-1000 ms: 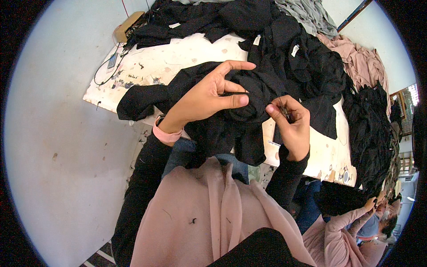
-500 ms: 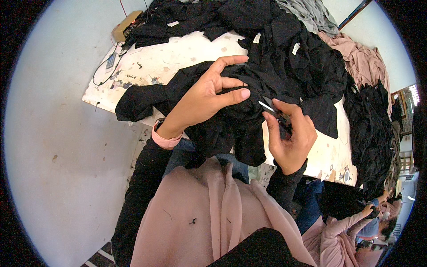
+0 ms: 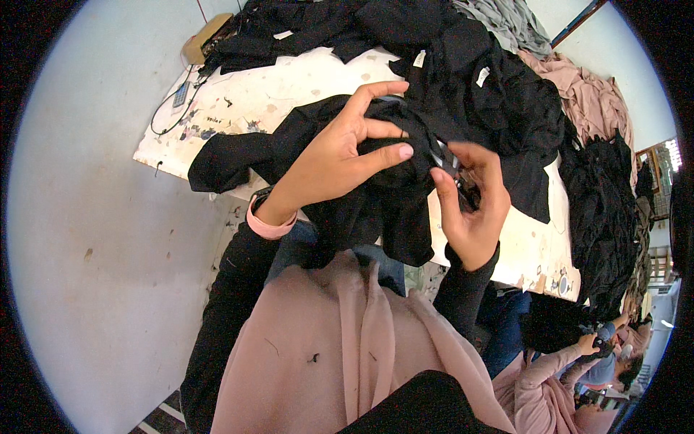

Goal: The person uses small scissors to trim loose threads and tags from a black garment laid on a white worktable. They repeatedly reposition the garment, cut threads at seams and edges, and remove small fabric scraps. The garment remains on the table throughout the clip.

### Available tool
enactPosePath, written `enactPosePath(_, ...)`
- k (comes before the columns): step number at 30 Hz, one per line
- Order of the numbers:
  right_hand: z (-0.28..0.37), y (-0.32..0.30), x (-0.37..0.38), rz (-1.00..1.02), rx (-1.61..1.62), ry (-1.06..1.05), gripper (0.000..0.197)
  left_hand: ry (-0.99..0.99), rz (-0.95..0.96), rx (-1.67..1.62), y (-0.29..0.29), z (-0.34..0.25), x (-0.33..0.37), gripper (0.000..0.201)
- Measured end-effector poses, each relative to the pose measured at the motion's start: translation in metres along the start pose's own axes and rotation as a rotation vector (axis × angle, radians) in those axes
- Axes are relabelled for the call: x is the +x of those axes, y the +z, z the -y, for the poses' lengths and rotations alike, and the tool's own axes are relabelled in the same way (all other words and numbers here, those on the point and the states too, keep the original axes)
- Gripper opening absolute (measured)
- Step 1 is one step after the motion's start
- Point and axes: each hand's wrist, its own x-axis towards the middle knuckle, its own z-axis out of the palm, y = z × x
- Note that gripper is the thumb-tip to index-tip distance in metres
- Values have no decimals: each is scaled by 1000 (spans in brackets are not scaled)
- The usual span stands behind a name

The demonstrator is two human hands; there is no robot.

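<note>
A black garment (image 3: 361, 210) lies bunched at the near edge of the table and hangs over it. My left hand (image 3: 329, 163) grips its fabric, with the thumb and fingers curved round a raised fold. In my right hand (image 3: 477, 206) is a pair of small thread snips (image 3: 446, 163), pinched between thumb and index finger. Their shiny blades are close against the garment, just right of the left thumb. Whether the blades touch a thread cannot be made out. The other fingers of the right hand curl behind the snips.
More black garments (image 3: 477, 108) with white labels are heaped across the white, stained table (image 3: 325, 76). Pink cloth (image 3: 578, 90) and grey cloth (image 3: 517, 25) lie beyond. A pale wall (image 3: 101, 217) stands at left. Another person's pink sleeve (image 3: 546, 372) shows at lower right.
My right hand has shifted slightly upward, and the snips have turned to point more upward, closer to the fabric. The left hand still holds the garment, nearly unmoved.
</note>
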Motion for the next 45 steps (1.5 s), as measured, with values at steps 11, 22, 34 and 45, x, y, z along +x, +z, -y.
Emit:
enactPosePath(11,-95,-21,43,-259,242,158,12,92,-329,750,-36,13,-59,41)
enactPosePath(22,-170,10,24,-313,-138,284,33,82,-857,1299,-127,44,-78,40)
enactPosePath(34,-71,67,2,224,212,168,22,211,-436,1094,5,49,-49,40)
enactPosePath(45,-67,76,42,180,68,28,20,131,-188,243,-11,71,-17,28)
